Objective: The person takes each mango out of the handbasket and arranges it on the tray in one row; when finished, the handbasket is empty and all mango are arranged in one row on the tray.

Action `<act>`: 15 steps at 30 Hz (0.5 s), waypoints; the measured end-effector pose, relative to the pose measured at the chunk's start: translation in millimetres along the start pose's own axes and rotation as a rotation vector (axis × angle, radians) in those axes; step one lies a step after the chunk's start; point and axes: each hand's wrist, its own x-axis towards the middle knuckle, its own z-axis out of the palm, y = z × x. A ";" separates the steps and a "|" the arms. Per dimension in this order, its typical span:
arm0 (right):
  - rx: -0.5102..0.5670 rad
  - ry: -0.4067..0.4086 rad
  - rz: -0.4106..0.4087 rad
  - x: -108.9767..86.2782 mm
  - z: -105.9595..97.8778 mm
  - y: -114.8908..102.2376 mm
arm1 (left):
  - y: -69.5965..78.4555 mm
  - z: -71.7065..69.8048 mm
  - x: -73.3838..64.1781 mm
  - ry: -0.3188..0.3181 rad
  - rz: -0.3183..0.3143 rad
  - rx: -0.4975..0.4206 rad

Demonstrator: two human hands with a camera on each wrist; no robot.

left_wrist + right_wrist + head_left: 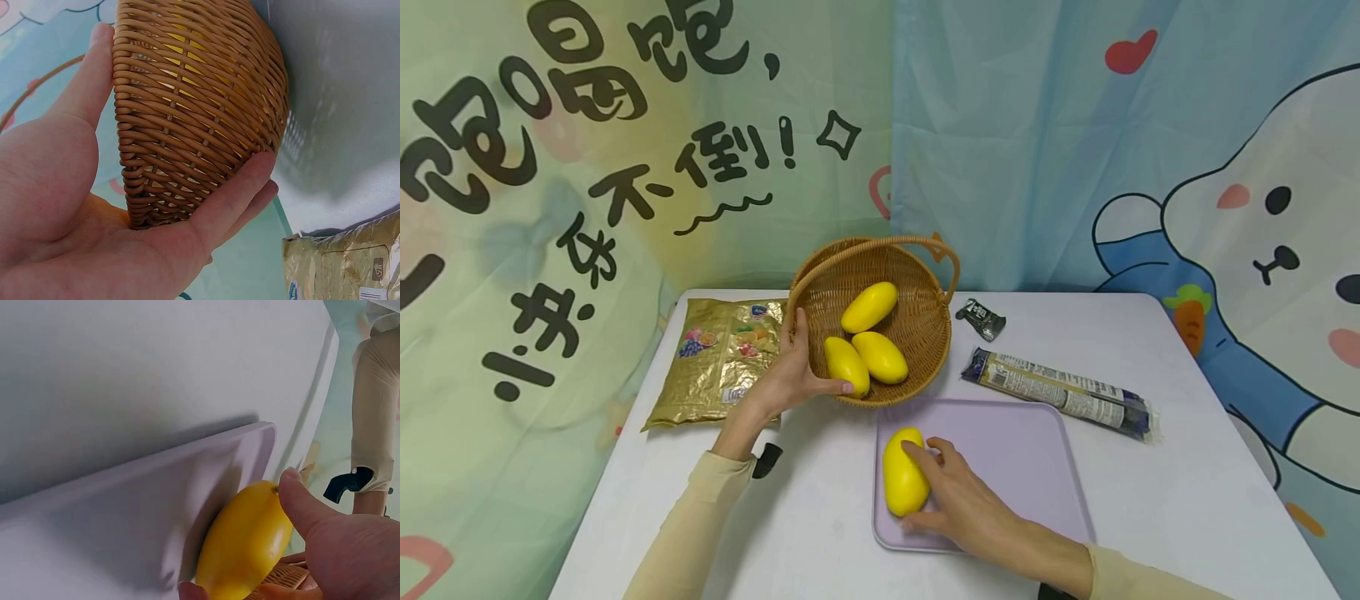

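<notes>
A brown wicker basket [928, 333] with an arched handle leans toward me, and three yellow mangoes [880, 358] lie inside it. My left hand [790, 375] grips its left side, thumb over the rim and fingers spread along the woven outside, as the left wrist view shows. On the left part of a lilac tray [1015, 475] is another yellow mango [904, 479]. My right hand [962, 500] holds this mango, thumb at one end and curved fingers toward the other. In the right wrist view, the mango [244, 544] sits between thumb and fingertips.
A gold snack bag [715, 367] lies left of the basket, partly behind my left hand. To the right are a small dark wrapped packet [981, 319] and a long dark-ended package [1060, 393]. Printed curtains [1000, 125] hang behind the white table [1187, 517].
</notes>
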 end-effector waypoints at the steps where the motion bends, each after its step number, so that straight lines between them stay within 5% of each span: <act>1: -0.002 0.001 0.004 -0.5 -0.8 -0.1 | 0.0 -0.1 0.3 -0.002 -0.002 -0.002; 10: -0.067 0.031 0.043 1.3 -21.6 -5.6 | -0.7 -0.3 1.2 -0.006 -0.007 0.001; 15: -0.140 0.071 0.001 9.5 -46.5 -10.1 | -1.2 -0.3 1.2 -0.006 -0.001 0.004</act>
